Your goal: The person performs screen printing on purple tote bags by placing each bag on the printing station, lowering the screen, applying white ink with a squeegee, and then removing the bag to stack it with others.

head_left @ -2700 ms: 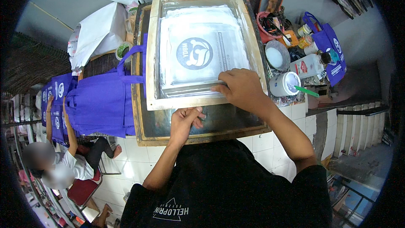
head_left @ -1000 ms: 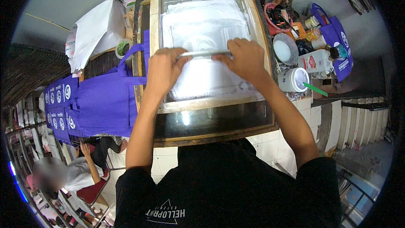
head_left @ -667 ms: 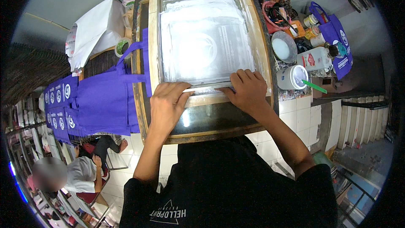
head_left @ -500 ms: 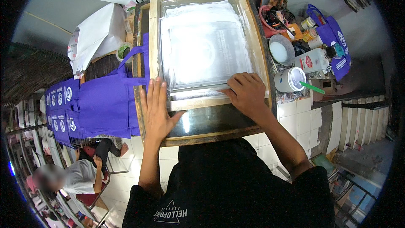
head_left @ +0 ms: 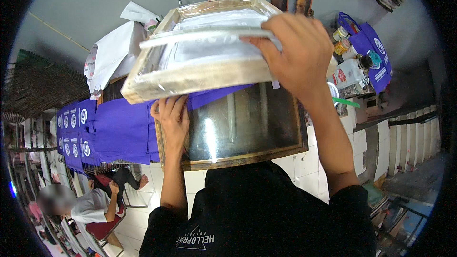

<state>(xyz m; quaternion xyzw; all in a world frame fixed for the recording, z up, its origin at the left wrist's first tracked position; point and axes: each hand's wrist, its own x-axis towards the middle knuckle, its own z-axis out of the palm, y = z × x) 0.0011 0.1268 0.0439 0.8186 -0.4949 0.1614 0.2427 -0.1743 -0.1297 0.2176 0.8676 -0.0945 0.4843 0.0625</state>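
A wooden screen-printing frame [head_left: 204, 78] is tilted up at its near side, its far side by the wall clamps. My right hand [head_left: 302, 52], closed at the frame's right near corner, grips a pale squeegee [head_left: 204, 35] that lies across the frame. Whether its fingers also hold the frame is hidden. Below, a purple fabric bag [head_left: 214, 95] lies partly on the dark glass-topped table [head_left: 247, 128]. My left hand [head_left: 172, 119] has its curled fingers closed on the bag's near edge, just under the frame's left corner.
A stack of purple bags [head_left: 121, 126] lies left of the table. A white sheet-covered pile [head_left: 116, 50] stands behind it. On the right are a jug [head_left: 346, 72], paint jars [head_left: 342, 46] and a green stick [head_left: 346, 102]. A seated person [head_left: 95, 204] is at lower left.
The frame's near side has risen off the table, with my right hand and the squeegee up alongside. My left hand has gone from flat on the frame's corner to closed on the bag.
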